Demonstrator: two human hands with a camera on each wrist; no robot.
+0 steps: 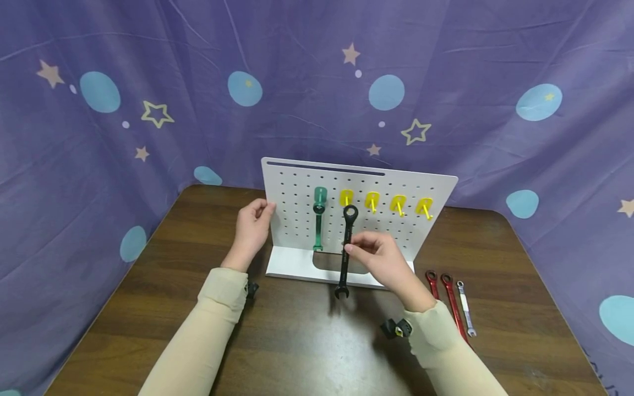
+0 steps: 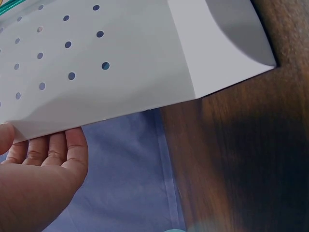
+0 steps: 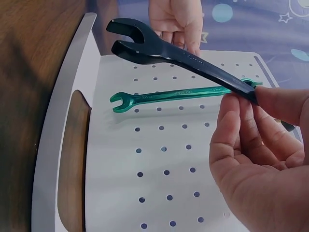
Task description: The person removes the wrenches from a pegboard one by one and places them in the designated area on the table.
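- Black wrench (image 1: 344,268) is in front of the pegboard (image 1: 292,263), ring end up, likely so its ring faces the board's leftmost yellow hook (image 1: 346,196).
- Right hand (image 1: 381,256) pinches its shaft between thumb and fingers, before the pegboard.
- Left hand (image 1: 253,225) grips the pegboard's left edge, thumb in front, fingers behind, probably steadying it.

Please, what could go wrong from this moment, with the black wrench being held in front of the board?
The black wrench could slip and drop, as the right hand seems only to pinch its middle. It might miss the nearest yellow hook, or knock the green wrench hanging beside it. If the left hand loosens at the edge of the white pegboard, a push might shift it.
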